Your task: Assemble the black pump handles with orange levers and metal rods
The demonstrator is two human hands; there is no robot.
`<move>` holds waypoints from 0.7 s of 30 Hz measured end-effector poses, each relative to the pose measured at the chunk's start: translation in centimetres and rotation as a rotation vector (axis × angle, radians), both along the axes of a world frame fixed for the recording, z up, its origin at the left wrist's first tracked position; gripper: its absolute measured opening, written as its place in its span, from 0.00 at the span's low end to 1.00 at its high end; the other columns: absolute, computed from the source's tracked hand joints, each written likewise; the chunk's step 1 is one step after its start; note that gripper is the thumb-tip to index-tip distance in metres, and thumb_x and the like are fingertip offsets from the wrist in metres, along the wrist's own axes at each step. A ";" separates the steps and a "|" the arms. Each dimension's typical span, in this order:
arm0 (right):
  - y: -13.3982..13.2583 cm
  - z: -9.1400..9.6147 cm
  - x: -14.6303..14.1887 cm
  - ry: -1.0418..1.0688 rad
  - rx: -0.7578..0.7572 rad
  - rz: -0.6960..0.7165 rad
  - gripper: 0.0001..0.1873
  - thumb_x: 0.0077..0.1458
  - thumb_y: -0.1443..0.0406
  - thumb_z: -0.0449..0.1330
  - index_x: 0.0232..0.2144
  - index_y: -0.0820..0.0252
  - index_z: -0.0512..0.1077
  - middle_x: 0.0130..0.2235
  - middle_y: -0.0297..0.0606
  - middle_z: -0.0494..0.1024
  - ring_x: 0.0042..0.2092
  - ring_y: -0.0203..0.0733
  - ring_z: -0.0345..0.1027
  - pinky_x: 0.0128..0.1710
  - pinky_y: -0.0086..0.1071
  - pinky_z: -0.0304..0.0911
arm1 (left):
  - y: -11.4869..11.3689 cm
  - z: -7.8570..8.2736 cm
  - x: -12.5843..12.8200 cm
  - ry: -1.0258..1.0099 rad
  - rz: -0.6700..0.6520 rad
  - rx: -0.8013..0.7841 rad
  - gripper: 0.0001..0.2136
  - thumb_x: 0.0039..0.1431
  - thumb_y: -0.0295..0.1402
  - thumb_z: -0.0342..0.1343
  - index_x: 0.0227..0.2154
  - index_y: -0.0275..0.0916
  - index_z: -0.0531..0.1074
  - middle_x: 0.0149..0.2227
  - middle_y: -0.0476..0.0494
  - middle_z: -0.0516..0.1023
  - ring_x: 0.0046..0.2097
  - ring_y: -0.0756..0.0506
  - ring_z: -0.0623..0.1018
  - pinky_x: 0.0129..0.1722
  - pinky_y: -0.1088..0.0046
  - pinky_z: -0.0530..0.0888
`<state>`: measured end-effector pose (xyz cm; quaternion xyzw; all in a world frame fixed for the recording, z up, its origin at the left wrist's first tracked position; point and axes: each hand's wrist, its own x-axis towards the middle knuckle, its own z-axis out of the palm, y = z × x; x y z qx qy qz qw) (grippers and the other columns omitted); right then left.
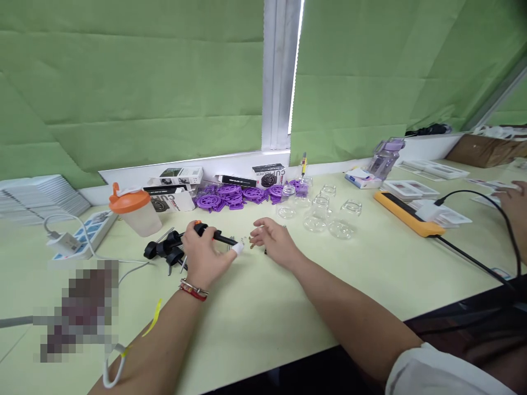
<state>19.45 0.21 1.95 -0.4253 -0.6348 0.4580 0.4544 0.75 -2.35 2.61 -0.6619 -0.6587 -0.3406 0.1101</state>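
Observation:
My left hand (205, 254) rests on the pale green table (263, 307), fingers curled around a black screwdriver (218, 237) with an orange end; a white cot covers one fingertip. Black plastic parts (164, 250) lie just left of that hand. My right hand (274, 238) hovers a little to the right, fingers loosely spread over several tiny metal screws (248, 242) on the table, holding nothing I can see.
Purple plastic wheels (234, 196) and small boxes (181, 176) lie by the window ledge. Clear glass jars (325, 214) stand right of them. An orange-lidded cup (135, 211), a power strip (82, 233), a yellow power strip (407, 213) and another person's hand (514, 203) are around.

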 end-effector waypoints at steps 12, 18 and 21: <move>1.8 1.1 5.0 -0.074 0.075 -0.259 0.12 0.55 0.64 0.49 0.43 0.57 0.64 0.33 0.34 0.75 0.23 0.31 0.65 0.26 0.28 0.62 | 0.9 0.1 -2.7 -0.140 0.028 0.088 0.22 0.38 0.43 0.61 0.36 0.36 0.72 0.52 0.34 0.57 0.57 0.32 0.61 0.58 0.54 0.60; 2.6 1.3 5.8 0.051 0.015 -0.377 0.13 0.54 0.63 0.49 0.42 0.57 0.62 0.30 0.32 0.74 0.21 0.31 0.61 0.24 0.28 0.58 | 1.3 0.1 -3.4 -0.244 0.040 0.066 0.25 0.39 0.48 0.60 0.37 0.35 0.72 0.51 0.33 0.57 0.56 0.32 0.63 0.58 0.54 0.61; 2.8 0.8 5.9 -0.056 0.060 -0.388 0.13 0.56 0.63 0.47 0.44 0.57 0.62 0.32 0.34 0.75 0.25 0.34 0.64 0.27 0.29 0.59 | 1.4 0.1 -3.6 -0.278 0.038 0.080 0.24 0.39 0.49 0.60 0.36 0.35 0.72 0.50 0.34 0.58 0.56 0.33 0.63 0.59 0.56 0.61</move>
